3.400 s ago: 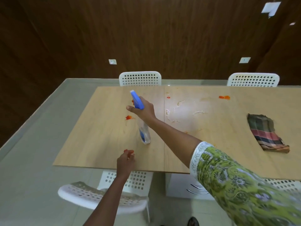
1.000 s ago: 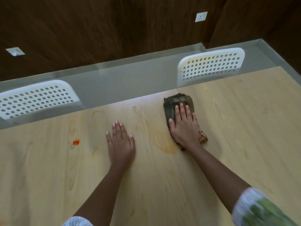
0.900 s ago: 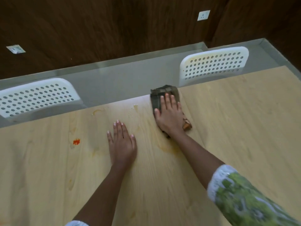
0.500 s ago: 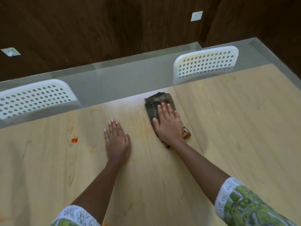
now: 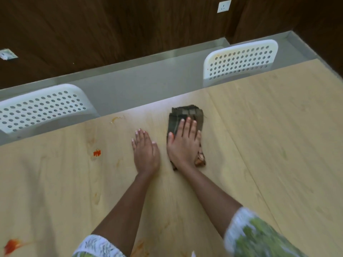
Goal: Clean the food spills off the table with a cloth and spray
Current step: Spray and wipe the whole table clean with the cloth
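A dark checked cloth [image 5: 185, 115] lies folded on the light wooden table [image 5: 269, 145] near its far edge. My right hand [image 5: 183, 143] presses flat on the cloth with straight fingers. Just left of it, my left hand [image 5: 145, 153] rests flat on the bare tabletop, fingers straight. A small red spill [image 5: 97, 153] sits left of my left hand. An orange smear [image 5: 116, 119] marks the far edge. Another red spill [image 5: 11, 245] shows at the near left corner. The spray bottle is out of view.
Two white perforated chairs stand behind the table's far edge, one at the left [image 5: 40, 108] and one at the right [image 5: 241, 58]. A dark wood-panelled wall [image 5: 130, 25] rises behind a grey floor strip. Faint yellowish streaks run down the tabletop's left part.
My right hand slid the cloth leftward and toward the far edge, closer to my left hand. My left hand stayed flat on the table. Earlier my right hand held the spray bottle.
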